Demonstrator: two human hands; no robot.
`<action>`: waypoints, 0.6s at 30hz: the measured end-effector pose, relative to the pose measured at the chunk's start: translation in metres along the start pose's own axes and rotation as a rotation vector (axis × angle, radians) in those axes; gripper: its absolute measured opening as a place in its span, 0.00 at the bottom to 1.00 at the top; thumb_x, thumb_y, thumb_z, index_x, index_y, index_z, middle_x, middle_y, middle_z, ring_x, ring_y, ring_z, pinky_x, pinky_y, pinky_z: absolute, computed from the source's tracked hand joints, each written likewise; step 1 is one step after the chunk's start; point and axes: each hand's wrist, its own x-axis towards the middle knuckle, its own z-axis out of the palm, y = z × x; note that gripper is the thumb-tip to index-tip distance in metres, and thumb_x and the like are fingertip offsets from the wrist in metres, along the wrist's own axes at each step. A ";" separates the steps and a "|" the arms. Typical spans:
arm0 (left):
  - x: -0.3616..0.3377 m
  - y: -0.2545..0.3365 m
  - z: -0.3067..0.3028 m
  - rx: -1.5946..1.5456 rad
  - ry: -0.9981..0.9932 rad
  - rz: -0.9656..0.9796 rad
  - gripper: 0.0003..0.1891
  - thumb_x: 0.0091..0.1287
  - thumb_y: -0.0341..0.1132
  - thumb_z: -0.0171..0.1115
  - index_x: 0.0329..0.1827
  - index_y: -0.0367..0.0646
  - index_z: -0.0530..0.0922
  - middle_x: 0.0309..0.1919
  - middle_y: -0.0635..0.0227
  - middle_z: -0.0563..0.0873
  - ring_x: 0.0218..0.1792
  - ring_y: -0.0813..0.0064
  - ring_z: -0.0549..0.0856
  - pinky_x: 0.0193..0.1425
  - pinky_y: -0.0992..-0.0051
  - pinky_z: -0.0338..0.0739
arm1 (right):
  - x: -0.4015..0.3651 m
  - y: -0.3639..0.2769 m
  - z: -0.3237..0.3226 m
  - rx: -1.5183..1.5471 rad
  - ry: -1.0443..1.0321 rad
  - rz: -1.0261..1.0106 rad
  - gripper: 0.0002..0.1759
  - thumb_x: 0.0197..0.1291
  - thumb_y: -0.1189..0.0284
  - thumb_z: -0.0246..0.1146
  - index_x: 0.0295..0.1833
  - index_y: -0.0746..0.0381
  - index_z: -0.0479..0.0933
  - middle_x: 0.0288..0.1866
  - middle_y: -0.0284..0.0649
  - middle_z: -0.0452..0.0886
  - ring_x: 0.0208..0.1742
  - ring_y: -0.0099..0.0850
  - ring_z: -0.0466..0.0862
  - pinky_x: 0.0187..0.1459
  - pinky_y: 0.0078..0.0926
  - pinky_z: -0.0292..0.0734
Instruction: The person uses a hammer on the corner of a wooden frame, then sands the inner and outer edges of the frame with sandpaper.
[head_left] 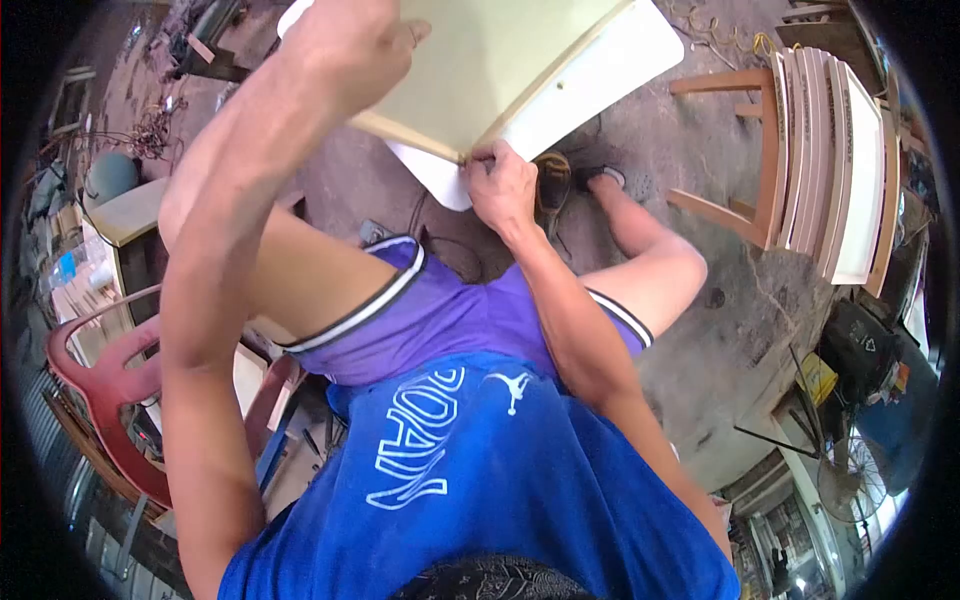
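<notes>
Panels (835, 160) against wooden frame (720, 85), apart from board (480, 70)

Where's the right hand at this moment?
Head view, centre: the right hand pinches the near corner of the board, just beyond the purple shorts.

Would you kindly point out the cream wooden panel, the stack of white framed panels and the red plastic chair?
cream wooden panel (480, 60): head view, on its flat face.
stack of white framed panels (862, 190): head view, on the outermost white face.
red plastic chair (105, 390): head view, on its curved backrest.
</notes>
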 end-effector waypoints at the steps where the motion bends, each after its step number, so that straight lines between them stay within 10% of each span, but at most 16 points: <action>1: 0.005 -0.007 0.001 0.003 0.000 0.004 0.25 0.67 0.35 0.69 0.57 0.26 0.69 0.39 0.33 0.86 0.48 0.35 0.86 0.52 0.47 0.81 | 0.002 -0.007 -0.004 0.004 0.004 0.001 0.10 0.60 0.71 0.68 0.42 0.66 0.87 0.37 0.52 0.90 0.41 0.47 0.92 0.48 0.38 0.86; 18: 0.010 -0.023 0.002 -0.181 -0.062 0.090 0.22 0.68 0.36 0.69 0.54 0.28 0.70 0.37 0.33 0.85 0.47 0.33 0.85 0.50 0.48 0.80 | 0.005 0.000 -0.002 0.115 -0.021 0.048 0.11 0.60 0.69 0.69 0.43 0.66 0.88 0.35 0.54 0.90 0.39 0.44 0.93 0.47 0.38 0.85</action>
